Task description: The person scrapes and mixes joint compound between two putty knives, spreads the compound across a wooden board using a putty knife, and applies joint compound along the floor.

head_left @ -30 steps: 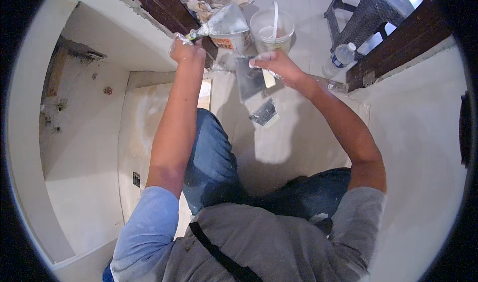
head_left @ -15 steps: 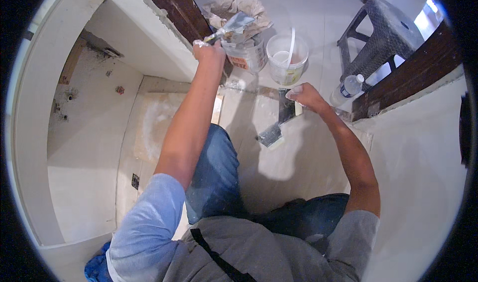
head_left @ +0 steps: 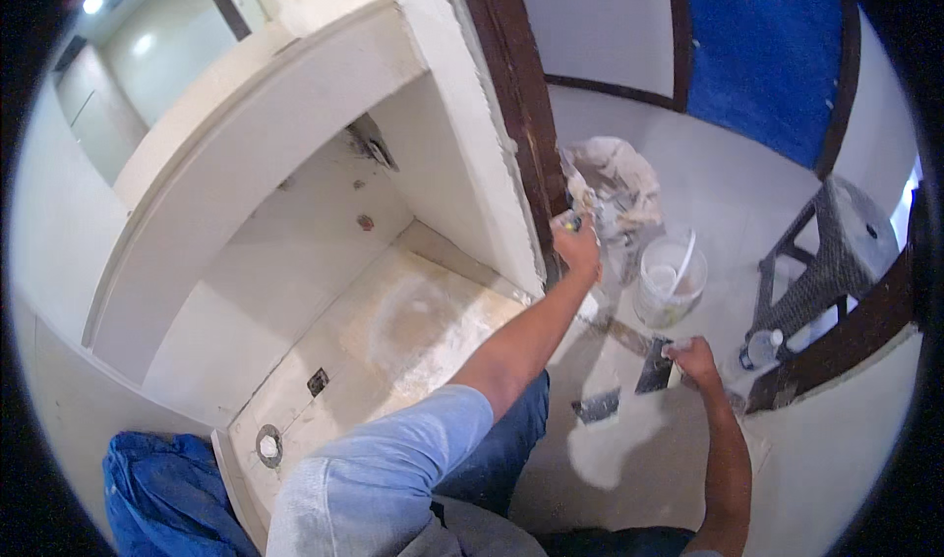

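Left hand (head_left: 578, 249) grips scraper (head_left: 573, 223) beside paper bag (head_left: 637, 178); right hand (head_left: 695, 358) pinches dark plate (head_left: 653, 368). Likely filler-loading step; next calls for steady plate.

Your left arm (head_left: 521, 346) reaches forward and rightward across your front, stretched nearly straight. At its far end your left hand (head_left: 578, 246) is closed, fingers curled into a grip. Your right arm (head_left: 728, 449) rises from the lower edge, its wrist turned so that your right hand (head_left: 696, 360) points left, fingers bent in a pinch. Your hands are apart, the left farther out.
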